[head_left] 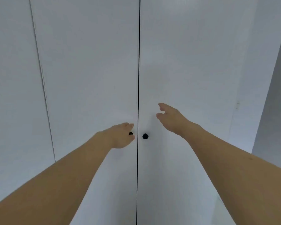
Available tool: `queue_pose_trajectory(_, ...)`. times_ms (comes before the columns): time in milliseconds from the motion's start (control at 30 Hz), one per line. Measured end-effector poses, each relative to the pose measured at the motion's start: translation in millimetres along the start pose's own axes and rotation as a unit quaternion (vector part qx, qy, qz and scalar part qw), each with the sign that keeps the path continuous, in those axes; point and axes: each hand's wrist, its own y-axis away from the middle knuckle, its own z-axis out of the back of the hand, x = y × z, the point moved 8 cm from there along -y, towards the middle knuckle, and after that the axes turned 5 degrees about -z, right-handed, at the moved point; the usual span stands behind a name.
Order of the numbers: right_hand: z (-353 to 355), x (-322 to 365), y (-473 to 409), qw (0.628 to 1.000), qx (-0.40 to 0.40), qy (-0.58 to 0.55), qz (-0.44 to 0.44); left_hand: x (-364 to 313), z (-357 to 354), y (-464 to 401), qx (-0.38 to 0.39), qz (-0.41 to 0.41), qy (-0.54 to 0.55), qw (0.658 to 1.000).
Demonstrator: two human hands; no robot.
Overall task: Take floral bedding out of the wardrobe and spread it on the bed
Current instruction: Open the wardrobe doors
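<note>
A white wardrobe fills the view, its left door (91, 78) and right door (193, 70) both closed along a dark centre seam. Each door carries a small black knob beside the seam. My left hand (120, 135) is on the left knob (130, 133), fingers above it and thumb below, pinching it; most of that knob is hidden. My right hand (170, 117) hovers in front of the right door with fingers loosely spread, up and to the right of the bare right knob (145, 136). No floral bedding and no bed are in view.
Another white panel (15, 95) adjoins the wardrobe on the left. A grey wall (276, 103) stands past the wardrobe's right edge.
</note>
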Motion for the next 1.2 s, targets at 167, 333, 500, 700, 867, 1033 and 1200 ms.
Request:
queue_pose_trajectory(167, -9, 12, -20, 0.991, -0.037, -0.131, 0.013, 12, -33, -17, -0.002, 0.003, -0.018, 1.000)
queue_pose_trajectory(333, -21, 17, -49, 0.975, -0.025, -0.220, 0.014, 20, -46, -38, -0.073, 0.005, -0.010, 0.997)
queue_pose_trajectory(500, -33, 27, -65, 0.962, -0.013, -0.272, 0.019, 21, -46, -43, -0.141, 0.031, 0.076, 0.987)
queue_pose_trajectory(700, -39, 25, -74, 0.963, -0.019, -0.265, 0.050, 29, -38, -35, -0.194, 0.061, 0.137, 0.969)
queue_pose_trajectory(867, -53, 32, -74, 0.958, 0.043, -0.278, 0.061, 22, -40, -9, -0.293, 0.065, 0.131, 0.945)
queue_pose_trajectory(1033, -61, 50, -60, 0.951, 0.057, -0.288, 0.091, 19, -48, 24, -0.374, 0.111, 0.138, 0.910)
queue_pose_trajectory(1200, -65, 63, -30, 0.942, 0.056, -0.306, 0.129, -20, -66, 71, -0.452, 0.081, -0.144, 0.877)
